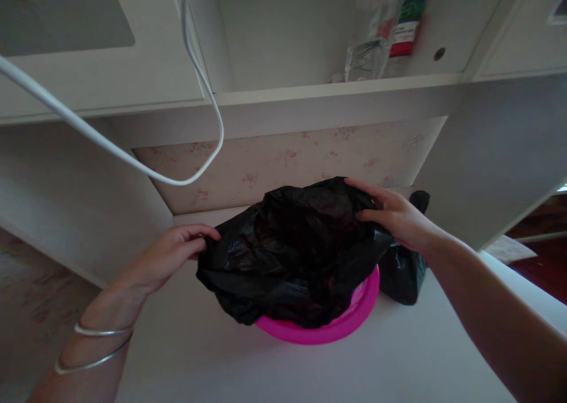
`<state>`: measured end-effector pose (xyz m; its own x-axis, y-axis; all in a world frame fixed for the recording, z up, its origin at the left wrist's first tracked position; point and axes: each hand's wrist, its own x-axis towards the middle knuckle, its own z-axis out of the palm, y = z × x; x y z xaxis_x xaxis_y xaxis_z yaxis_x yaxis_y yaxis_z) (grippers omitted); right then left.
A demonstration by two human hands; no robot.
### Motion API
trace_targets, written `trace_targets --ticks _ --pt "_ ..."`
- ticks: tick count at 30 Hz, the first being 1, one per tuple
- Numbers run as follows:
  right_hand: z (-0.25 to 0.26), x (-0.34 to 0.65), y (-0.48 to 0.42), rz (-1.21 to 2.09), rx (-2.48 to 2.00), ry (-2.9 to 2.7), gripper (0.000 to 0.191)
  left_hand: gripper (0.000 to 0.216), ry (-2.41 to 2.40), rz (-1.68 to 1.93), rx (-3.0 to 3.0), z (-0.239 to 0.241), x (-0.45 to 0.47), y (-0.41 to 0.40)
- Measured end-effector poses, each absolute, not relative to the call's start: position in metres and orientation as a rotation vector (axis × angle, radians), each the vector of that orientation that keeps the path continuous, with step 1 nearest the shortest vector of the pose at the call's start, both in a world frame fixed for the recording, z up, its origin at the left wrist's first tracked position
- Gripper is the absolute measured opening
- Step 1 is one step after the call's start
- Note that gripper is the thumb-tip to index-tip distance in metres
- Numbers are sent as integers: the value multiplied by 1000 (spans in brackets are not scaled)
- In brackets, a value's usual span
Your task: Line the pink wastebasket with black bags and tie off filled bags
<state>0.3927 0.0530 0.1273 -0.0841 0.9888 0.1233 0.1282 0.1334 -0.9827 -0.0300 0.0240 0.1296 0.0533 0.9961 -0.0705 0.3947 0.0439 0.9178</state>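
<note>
A black plastic garbage bag (283,261) is spread wide over a bright pink round bin or basin (310,335), its mouth facing up toward me. Most of the pink container is hidden under the bag; its front and right rim show. My left hand (181,249) pinches the bag's left edge between thumb and fingers. On the opposite side, my right hand (390,214) grips the right edge, thumb inside the opening. Two silver bangles (95,332) circle my left wrist.
A second black plastic bag (405,276) sits on the white surface (212,356), right of the pink container. Above, a white shelf (283,93) holds a clear plastic package (370,42) and a green and red container (407,22). A white cable (177,181) loops down at upper left.
</note>
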Motion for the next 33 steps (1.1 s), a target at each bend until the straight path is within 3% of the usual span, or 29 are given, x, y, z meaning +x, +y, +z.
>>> trace_targets --ticks 4,8,18,26,28,31,33 --pt "122 393 63 1260 -1143 -1324 90 41 1363 1011 1191 115 -26 34" --pt "118 393 77 1319 -1165 -1199 85 53 1272 1138 953 102 -12 43" --pt "82 402 99 1593 -1214 -1071 37 43 1100 953 981 65 -2 51" --pt "85 399 100 1502 -1150 -1065 88 88 1234 1158 958 61 -4 71" --pt "81 400 103 1549 -1169 -1071 78 87 1256 1156 964 54 -2 74" --pt "71 407 105 1625 -1189 -1097 49 67 1240 1037 982 43 3 70" --pt "66 415 103 1645 -1201 -1132 41 54 1218 939 1003 39 2 64"
